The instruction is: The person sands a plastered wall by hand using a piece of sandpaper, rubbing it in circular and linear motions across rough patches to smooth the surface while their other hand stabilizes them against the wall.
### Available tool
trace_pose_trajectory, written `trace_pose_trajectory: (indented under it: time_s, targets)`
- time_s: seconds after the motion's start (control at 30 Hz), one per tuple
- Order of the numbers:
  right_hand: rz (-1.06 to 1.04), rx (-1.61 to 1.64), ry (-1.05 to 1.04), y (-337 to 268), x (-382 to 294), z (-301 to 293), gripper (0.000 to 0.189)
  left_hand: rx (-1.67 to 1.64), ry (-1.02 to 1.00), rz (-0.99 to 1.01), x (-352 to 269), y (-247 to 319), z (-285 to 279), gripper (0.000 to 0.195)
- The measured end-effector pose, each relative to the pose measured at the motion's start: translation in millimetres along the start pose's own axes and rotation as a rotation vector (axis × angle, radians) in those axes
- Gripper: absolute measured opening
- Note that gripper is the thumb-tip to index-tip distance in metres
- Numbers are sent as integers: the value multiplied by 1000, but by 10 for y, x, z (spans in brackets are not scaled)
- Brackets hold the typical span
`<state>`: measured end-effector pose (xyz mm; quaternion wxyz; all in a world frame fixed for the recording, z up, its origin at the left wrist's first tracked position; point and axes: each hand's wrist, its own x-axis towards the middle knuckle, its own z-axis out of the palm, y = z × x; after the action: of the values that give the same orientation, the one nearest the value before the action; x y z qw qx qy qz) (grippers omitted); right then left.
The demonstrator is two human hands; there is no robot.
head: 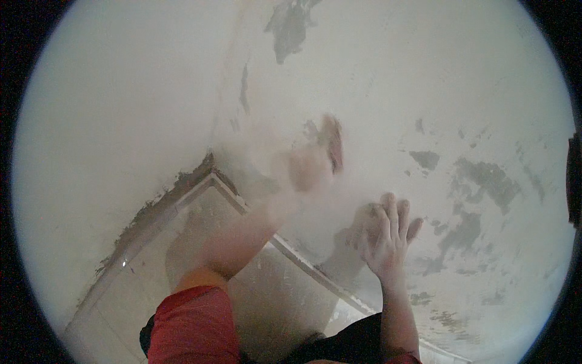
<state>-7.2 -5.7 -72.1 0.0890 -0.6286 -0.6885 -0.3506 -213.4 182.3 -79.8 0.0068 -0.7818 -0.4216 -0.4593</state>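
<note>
My left hand is over a white plastered surface, blurred by motion and pale dust. It grips a narrow reddish-brown item, which seems to be an abrasive pad, though its kind is not clear; most of it is hidden by the hand and the dust. To the right and lower, my right hand rests against the same surface with fingers spread and nothing visible in it. White dust coats its back and wrist. Darker grey patches mark the plaster right of my right hand.
A pale angled edge strip runs below my left hand and meets a second edge at a corner. Rough dark plaster borders the left edge. Below the strip is a recessed panel. A dark object shows at the far right rim.
</note>
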Motion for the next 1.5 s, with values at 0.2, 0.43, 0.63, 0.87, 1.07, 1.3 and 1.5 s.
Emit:
trace_pose_trajectory:
  time_s: [0.2,0.43,0.63,0.87,1.07,1.3,1.5]
  targets:
    - [63,132,-96,6,-23,-134,58,156,-77,-177,185,-143,-97,33]
    - [39,123,-79,-43,9,-152,61,51,103,106,-214,-107,190,39]
    - [88,124,-127,-174,131,-221,63,116,-67,-198,32,-284,-23,44]
    - [39,2,-48,-148,94,-54,64,135,261,283,-44,-161,366,53]
    - [51,92,-101,-136,97,-57,64,55,132,-73,30,-154,16,63]
    - [60,41,-82,-69,38,-37,63,186,-28,-135,365,-62,-274,63]
    - [-24,-39,33,-22,24,173,60,-103,-175,-293,315,-128,-129,62]
